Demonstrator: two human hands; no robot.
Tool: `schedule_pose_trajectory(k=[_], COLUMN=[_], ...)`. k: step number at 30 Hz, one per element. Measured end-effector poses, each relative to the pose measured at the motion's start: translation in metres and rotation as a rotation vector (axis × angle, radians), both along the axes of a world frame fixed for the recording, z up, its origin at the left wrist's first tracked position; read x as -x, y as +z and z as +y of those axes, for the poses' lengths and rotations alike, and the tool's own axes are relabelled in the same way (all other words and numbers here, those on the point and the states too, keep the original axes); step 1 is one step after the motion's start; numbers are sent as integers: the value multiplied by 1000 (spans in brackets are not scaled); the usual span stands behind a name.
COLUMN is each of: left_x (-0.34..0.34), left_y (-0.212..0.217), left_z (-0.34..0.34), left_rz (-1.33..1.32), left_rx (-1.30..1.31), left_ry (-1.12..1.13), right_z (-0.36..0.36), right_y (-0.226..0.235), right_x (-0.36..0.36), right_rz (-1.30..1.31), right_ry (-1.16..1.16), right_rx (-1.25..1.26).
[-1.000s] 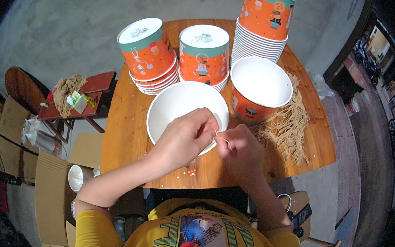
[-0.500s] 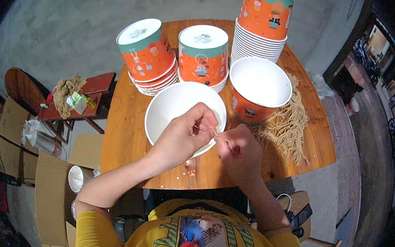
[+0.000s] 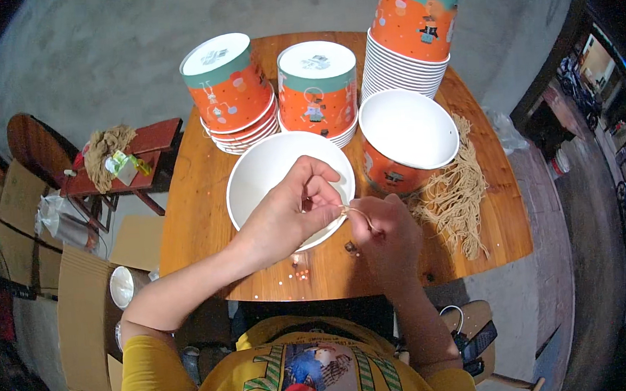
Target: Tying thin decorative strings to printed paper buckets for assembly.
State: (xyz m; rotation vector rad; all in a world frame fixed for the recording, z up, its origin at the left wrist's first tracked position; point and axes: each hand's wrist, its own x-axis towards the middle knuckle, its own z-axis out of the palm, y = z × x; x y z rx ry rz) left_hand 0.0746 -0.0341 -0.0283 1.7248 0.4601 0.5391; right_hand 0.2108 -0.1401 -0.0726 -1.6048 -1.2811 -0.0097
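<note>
At the near rim of a white-lined paper bucket (image 3: 256, 174), my two hands meet over a thin tan cord (image 3: 359, 212). My left hand (image 3: 288, 208) pinches the cord between thumb and fingers beside the rim. On the other side, my right hand (image 3: 387, 234) is closed on the same cord, which loops up a little between the hands. Whether the cord passes through the bucket's wall is hidden by my fingers. A second open bucket (image 3: 408, 125), orange outside, stands just beyond my right hand. Next to it lies a loose bundle of tan cords (image 3: 455, 210).
Upside-down stacks of orange and green buckets, a left stack (image 3: 228, 92), a middle stack (image 3: 317, 85) and a tall right stack (image 3: 409, 55), line the back of the wooden table (image 3: 198, 226). Small white and orange dots (image 3: 301, 275) lie near its front edge. A red bench (image 3: 155, 145) stands left.
My right hand has moved slightly right and away from the left, and more of the cord shows between them. The whole view has shifted a little.
</note>
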Motion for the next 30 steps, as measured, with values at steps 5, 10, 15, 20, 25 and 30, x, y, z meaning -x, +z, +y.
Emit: schedule_pose_trajectory(k=[5,10,15,20,25,30], left_x=[-1,-1,0,1,1,1], left_y=[3,1,4,5,3,1], left_z=[-2,-3,-8,-9,-8,-7], left_rz=[13,24,140,196,218,193], left_rx=[-16,-45,-149,-250,-469,-474], left_ry=[12,12,-37,31,65,142], right_z=[1,4,3,0,0,-2], right_y=[0,-5,6,-4,-6,-6], right_x=[-5,-5,-1,-1,-4,-7], right_rz=[-206,-216,-66,300,370,523], right_ry=[7,24,46,88,173,210], right_rx=[-62,-157,14,133,51,10])
